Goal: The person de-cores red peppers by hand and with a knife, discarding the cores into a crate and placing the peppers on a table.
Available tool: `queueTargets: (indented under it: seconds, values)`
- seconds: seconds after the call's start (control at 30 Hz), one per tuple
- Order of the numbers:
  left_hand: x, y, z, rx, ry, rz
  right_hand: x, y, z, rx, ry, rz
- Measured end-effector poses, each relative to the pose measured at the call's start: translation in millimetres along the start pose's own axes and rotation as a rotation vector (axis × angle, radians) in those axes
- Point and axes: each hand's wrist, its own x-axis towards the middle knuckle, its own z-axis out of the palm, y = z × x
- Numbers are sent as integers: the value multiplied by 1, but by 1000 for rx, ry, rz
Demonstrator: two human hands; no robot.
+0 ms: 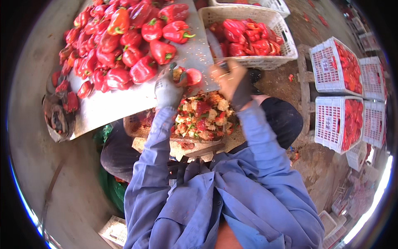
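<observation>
My left hand, in a pale grey glove, is closed around a red bell pepper at the table's near right corner. The pepper's round cut side faces right, and a yellowish bit shows between the fingers. Just to the right, my right hand is curled shut, blurred by motion, with a dark band at the wrist. A small dark thing shows at its fingers; its kind is unclear. Pale specks are scattered around both hands. Below them, a container between my knees is heaped with pepper cores and scraps.
Whole red peppers are piled on the metal table, left and far. A white crate of opened peppers stands beyond my right hand. More filled crates stand at right beside a wooden pallet. A dark cloth bundle hangs at the table's left corner.
</observation>
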Motion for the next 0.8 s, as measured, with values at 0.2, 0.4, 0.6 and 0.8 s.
queueTargets:
  seconds: [0.2, 0.4, 0.6, 0.8]
  values:
    - [-33, -3, -3, -121, -30, -82, -39, -12, 54, 4, -120, 87]
    - [-71, -26, -2, -321, -5, 0, -61, -10, 43, -128, -190, 53]
    - [-114, -36, -18, -658, -89, -121, -83, -27, 24, 170, -315, 68]
    - [-165, -49, 3, -1052, 60, -379, -122, -30, 34, 124, -388, 108]
